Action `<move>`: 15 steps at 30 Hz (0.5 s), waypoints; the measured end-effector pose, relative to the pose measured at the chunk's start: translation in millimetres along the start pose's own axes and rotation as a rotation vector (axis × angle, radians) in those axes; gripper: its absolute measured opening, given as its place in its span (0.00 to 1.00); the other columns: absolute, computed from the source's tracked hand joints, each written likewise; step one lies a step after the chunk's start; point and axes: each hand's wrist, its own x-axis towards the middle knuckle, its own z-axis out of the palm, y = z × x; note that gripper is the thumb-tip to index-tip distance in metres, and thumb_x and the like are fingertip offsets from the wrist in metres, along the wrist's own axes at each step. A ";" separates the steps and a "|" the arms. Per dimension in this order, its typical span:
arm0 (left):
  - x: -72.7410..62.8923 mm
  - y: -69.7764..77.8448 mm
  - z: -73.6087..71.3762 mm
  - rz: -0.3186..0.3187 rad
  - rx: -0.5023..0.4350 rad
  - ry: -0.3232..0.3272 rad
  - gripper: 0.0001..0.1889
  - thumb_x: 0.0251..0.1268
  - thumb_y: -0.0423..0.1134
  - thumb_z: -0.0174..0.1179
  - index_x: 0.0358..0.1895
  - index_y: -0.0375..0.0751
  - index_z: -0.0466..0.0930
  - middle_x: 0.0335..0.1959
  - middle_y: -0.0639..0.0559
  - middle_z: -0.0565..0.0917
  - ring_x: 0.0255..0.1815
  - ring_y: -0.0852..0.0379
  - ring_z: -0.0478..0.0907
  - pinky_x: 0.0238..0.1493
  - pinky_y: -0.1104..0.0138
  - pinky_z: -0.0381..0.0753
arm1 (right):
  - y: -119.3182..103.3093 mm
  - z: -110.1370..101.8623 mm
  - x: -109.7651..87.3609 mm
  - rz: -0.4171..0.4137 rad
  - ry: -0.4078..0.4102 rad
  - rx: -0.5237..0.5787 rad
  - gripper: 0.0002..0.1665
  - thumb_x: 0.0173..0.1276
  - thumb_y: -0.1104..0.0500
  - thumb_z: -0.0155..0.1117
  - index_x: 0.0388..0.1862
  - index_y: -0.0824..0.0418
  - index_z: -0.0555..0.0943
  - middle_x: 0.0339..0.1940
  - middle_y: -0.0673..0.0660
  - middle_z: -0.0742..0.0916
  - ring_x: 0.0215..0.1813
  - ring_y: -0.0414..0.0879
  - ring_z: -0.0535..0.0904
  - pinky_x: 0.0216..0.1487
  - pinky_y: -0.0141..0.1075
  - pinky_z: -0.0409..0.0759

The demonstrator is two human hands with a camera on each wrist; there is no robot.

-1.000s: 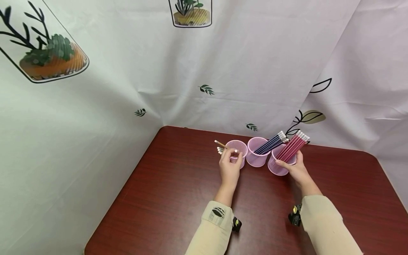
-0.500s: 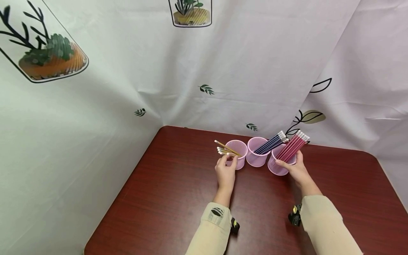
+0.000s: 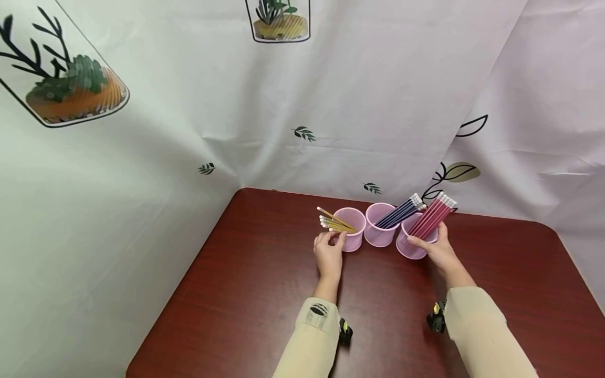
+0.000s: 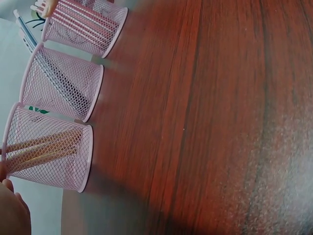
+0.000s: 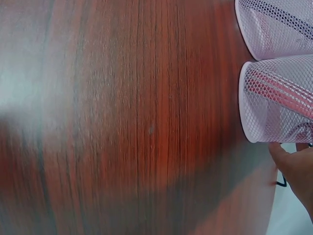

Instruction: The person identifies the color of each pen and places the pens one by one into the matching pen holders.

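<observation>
Three pink mesh pencil cups stand in a row at the table's back. Several yellow pencils [image 3: 341, 224] lean leftward out of the left cup [image 3: 355, 242], their white eraser ends up. My left hand [image 3: 328, 257] is at this cup's front rim, thumb and fingertips pinching the nearest yellow pencil; the rim partly hides the contact. Dark blue pencils [image 3: 399, 214] lean right in the middle cup [image 3: 378, 239]. My right hand [image 3: 443, 254] grips the right cup [image 3: 410, 251], thumb on its near side and fingers behind. That cup holds pink pencils [image 3: 431, 216]. Only fingertips and part of each hand show in the wrist views.
The cups stand on a dark red wooden table [image 3: 236, 294], side by side. A white patterned cloth [image 3: 283, 89] hangs right behind the table's back edge and along its left. A black wrist device [image 3: 436, 317] sits under each sleeve.
My left hand has moved left and down from above the left cup. The yellow pencil it held raised now leans in that cup with the others. The right hand stays at its cup.
</observation>
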 end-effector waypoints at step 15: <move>-0.2 -22.0 -8.2 -0.301 -0.083 -0.180 0.11 0.53 0.38 0.67 0.28 0.34 0.76 0.26 0.51 0.74 0.26 0.61 0.71 0.31 0.70 0.73 | 9.2 13.0 1.2 0.011 -0.003 -0.023 0.59 0.60 0.55 0.66 0.73 0.55 0.32 0.71 0.69 0.51 0.70 0.61 0.46 0.68 0.54 0.46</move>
